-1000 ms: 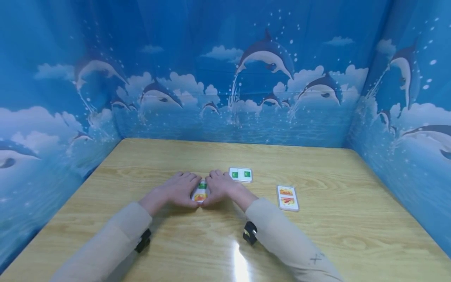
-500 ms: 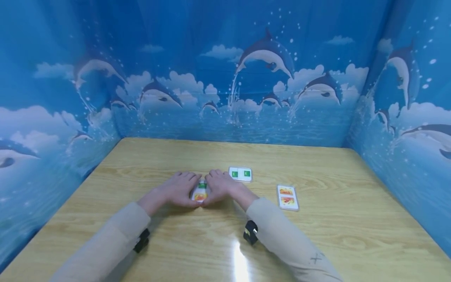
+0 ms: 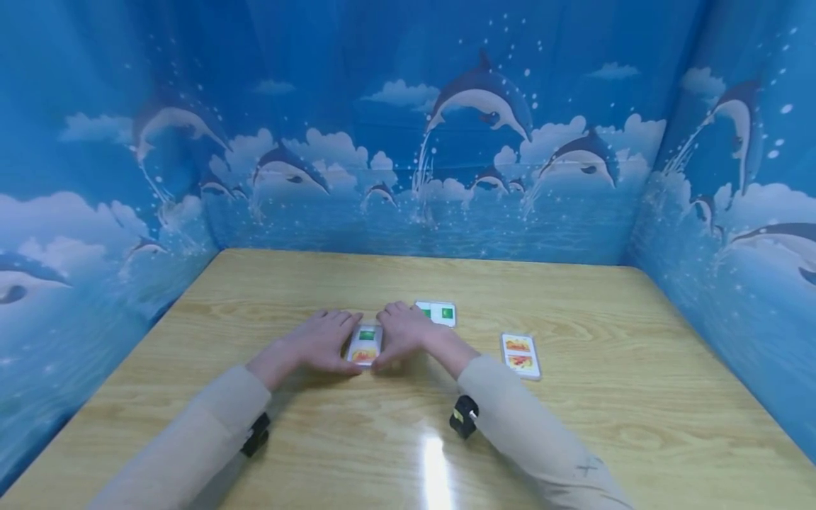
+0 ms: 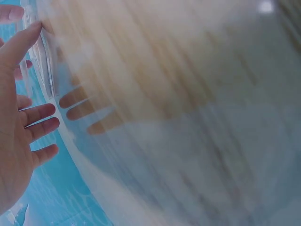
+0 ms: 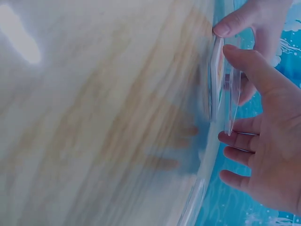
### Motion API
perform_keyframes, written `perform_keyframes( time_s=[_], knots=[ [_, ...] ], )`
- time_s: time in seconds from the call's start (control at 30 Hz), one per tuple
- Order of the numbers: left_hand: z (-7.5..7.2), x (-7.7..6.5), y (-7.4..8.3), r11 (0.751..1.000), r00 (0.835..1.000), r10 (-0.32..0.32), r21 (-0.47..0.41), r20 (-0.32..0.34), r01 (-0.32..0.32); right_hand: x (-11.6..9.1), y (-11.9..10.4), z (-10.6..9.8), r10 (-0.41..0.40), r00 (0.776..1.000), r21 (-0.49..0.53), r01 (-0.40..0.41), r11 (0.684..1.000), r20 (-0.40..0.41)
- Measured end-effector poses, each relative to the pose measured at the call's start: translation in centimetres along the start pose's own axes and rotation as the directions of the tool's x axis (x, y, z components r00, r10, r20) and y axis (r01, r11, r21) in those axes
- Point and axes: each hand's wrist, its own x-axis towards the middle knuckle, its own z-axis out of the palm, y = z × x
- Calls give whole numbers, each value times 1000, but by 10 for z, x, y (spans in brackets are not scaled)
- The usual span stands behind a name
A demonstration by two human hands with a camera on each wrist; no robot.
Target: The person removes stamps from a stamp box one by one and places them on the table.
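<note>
The left hand's (image 3: 324, 342) thumb and finger hold the card box (image 3: 365, 346) on the table (image 3: 357, 439). The right hand's (image 3: 403, 331) thumb and finger pinch a clear lid (image 5: 232, 108) just above; its other fingers hang loose.

1. Left card (image 3: 366, 345): white, with a green picture above an orange-and-yellow one.
2. Panel (image 5: 231, 106): colourless and see-through.
3. Far card (image 3: 440, 312): white, with green squares.
4. Right card (image 3: 520, 355): white, with two orange-red pictures.
5. Table (image 3: 605, 411): light yellow-brown wood grain.
6. Curtain (image 3: 319, 71): blue, printed with dolphins, white clouds and water.
7. Sleeves (image 3: 529, 432): pale beige, the right one bearing a grey cross.
8. Wrist cameras (image 3: 463, 416): black.
</note>
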Motion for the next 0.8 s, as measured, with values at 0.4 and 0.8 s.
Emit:
perform_keyframes(
  time_s=[0.4,0.8],
  knots=[
    [-3,0,0,1000,999,-27,-9,28,27,-21,18,-3,0,1000,-20,0,1000,-10],
    [-3,1,-3,1000,1000,-7,6,27,6,-49,28,-1,-57,997,-48,55,997,-42]
  ],
)
